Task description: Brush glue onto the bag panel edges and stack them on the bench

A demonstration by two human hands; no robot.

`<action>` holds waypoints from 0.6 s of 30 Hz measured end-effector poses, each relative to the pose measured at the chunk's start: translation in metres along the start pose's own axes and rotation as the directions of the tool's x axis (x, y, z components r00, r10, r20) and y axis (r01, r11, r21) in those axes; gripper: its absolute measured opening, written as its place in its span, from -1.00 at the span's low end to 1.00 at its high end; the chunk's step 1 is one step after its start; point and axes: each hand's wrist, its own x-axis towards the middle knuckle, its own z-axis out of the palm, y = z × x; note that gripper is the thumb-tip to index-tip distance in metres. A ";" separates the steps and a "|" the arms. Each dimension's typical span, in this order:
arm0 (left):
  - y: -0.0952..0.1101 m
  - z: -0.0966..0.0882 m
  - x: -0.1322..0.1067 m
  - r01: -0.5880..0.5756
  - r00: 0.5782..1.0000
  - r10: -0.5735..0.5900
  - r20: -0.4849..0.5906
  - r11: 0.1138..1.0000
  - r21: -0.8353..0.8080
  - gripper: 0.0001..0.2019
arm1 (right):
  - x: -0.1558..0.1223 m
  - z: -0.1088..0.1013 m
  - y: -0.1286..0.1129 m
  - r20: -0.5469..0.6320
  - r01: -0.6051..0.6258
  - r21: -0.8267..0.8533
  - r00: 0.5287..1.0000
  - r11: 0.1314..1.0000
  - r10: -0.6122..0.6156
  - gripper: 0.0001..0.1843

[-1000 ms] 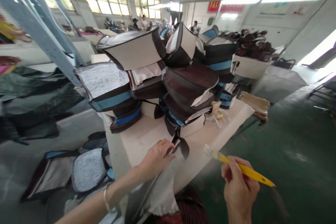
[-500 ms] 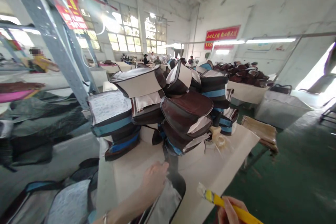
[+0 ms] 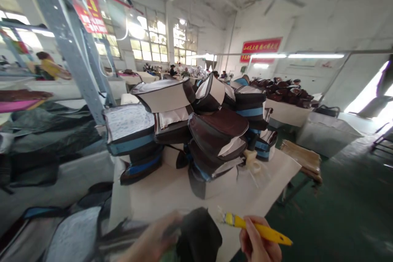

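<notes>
My left hand (image 3: 155,237) is blurred at the bottom of the view and grips a bag panel with a dark edge and a pale lining (image 3: 198,235). My right hand (image 3: 259,241) is shut around a yellow-handled flat brush (image 3: 258,231), whose pale bristles (image 3: 221,215) point left toward the panel without touching it. Beyond both hands, on a cream-covered table (image 3: 196,196), rise piled bag panels in dark brown and blue-striped black (image 3: 215,135). Their lower layers are hidden by the panels on top.
A grey steel post (image 3: 70,45) rises at the left, with more bag panels (image 3: 73,233) low beside the table. A tan sheaf (image 3: 302,161) lies at the table's right corner. Green floor (image 3: 334,208) lies right. Co-workers sit far back.
The view has tilted up and the hands sit lower in it. My left hand has moved left and turned the panel, with its dark part now showing. The brush has moved closer to the panel.
</notes>
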 end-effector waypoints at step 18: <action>0.003 0.009 0.018 0.140 0.990 -0.138 0.022 0.983 -0.116 -0.68 | -0.020 0.032 -0.031 0.437 0.258 -0.090 0.878 0.962 -0.194 -0.84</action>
